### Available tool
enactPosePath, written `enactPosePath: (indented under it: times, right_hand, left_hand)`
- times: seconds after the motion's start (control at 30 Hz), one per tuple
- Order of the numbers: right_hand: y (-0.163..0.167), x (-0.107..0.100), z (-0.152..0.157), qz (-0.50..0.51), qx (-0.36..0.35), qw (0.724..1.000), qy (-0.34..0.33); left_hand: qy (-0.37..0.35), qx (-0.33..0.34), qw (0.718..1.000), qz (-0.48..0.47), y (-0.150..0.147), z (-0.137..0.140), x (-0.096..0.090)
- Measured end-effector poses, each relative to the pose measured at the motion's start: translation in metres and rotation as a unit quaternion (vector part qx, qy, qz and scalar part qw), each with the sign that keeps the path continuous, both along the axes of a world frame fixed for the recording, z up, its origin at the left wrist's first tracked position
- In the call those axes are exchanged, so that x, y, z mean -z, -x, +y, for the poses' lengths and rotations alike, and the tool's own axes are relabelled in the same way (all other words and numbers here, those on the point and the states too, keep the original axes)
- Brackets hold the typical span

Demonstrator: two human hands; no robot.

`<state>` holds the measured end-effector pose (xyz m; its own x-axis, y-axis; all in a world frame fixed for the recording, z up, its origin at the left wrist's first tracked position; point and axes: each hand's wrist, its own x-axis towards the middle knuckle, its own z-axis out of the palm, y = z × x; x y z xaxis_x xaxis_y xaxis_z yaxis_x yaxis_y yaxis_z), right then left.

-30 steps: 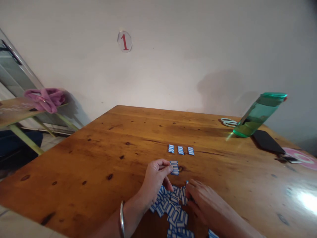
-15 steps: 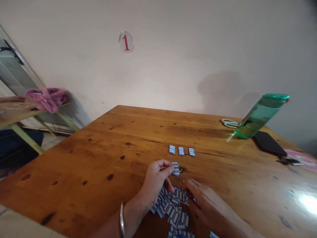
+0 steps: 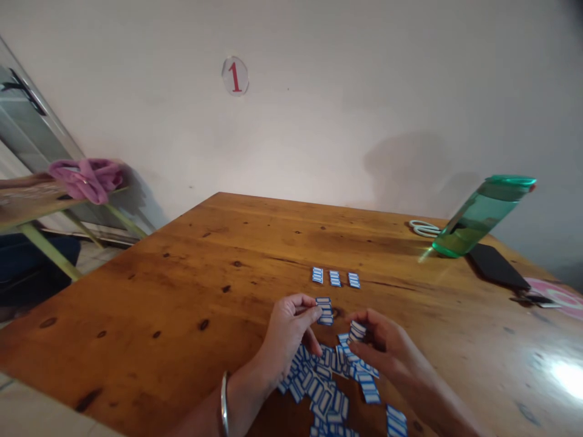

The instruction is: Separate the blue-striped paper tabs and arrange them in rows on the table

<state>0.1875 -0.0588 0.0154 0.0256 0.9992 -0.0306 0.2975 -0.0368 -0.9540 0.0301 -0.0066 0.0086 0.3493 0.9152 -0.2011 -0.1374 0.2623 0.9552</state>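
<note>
My left hand (image 3: pixel 294 325), with a silver bangle at the wrist, pinches a small stack of blue-edged white cards (image 3: pixel 325 312) between thumb and fingers. To its right, my right hand (image 3: pixel 387 346) holds another few blue-edged white cards (image 3: pixel 357 329) between thumb and forefinger. Below both hands lies a loose pile of the same cards (image 3: pixel 319 388), partly hidden by my left hand. Farther back, three small groups of cards (image 3: pixel 335 278) sit in a row. A separate group (image 3: pixel 396 420) lies near the bottom edge, beside my right forearm.
On the right of the wooden table (image 3: pixel 150 291) a green bottle (image 3: pixel 483 215) leans over a black flat case (image 3: pixel 496 267). A white cable (image 3: pixel 423 228) lies behind it. At far left, a pink cloth (image 3: pixel 88 180) rests on another table near a person's arm (image 3: pixel 25 181).
My right hand has risen from the pile and turned, bringing a few cards up into view. More cards beneath it are uncovered. My left hand keeps its hold, nearly still.
</note>
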Motion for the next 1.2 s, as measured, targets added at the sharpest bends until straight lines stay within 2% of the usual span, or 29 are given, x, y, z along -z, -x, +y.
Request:
enactPosePath:
  times: [0.17, 0.3, 0.43, 0.63, 0.93, 1.2]
  right_hand:
    - [0.000, -0.004, -0.001, 0.050, 0.002, 0.998, 0.024]
    - [-0.001, 0.001, 0.000, 0.027, -0.002, 0.999, -0.019]
    - [0.000, 0.005, -0.001, -0.008, 0.030, 0.999, -0.014]
    - [0.002, 0.002, -0.002, -0.072, -0.053, 0.995, -0.046]
    - [0.010, 0.009, 0.002, -0.122, 0.022, 0.991, -0.045]
    - [0.011, 0.011, 0.003, -0.136, 0.013, 0.991, -0.018]
  left_hand:
    - [0.000, 0.006, 1.000, -0.002, -0.001, -0.002, 0.002]
    - [0.005, 0.017, 1.000, -0.001, -0.004, -0.004, 0.004]
    - [-0.001, 0.016, 1.000, 0.017, -0.006, -0.004, 0.006]
    - [-0.021, 0.021, 0.999, 0.035, -0.009, -0.005, 0.007]
    - [-0.020, 0.032, 0.999, 0.024, -0.011, -0.011, 0.003]
    - [-0.012, 0.036, 0.999, 0.020, -0.012, -0.011, 0.004]
